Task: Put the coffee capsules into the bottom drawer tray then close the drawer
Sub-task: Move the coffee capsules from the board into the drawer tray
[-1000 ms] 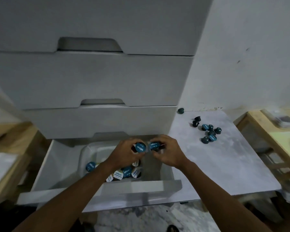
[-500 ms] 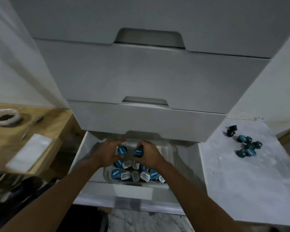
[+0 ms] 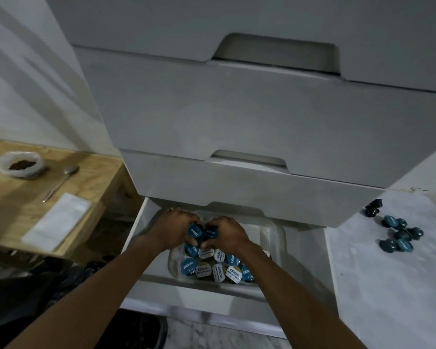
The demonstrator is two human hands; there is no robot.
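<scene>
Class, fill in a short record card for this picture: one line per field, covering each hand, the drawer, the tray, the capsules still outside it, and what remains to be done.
left hand: holds a blue capsule over the tray
right hand: holds another dark capsule beside it
bottom drawer: pulled open
tray: front part filled with blue- and white-lidded capsules
loose capsules: a cluster on the white surface to the right
side bench: spoon, bag of dark powder
remaining: place held capsules, fetch the loose ones, close drawer
</scene>
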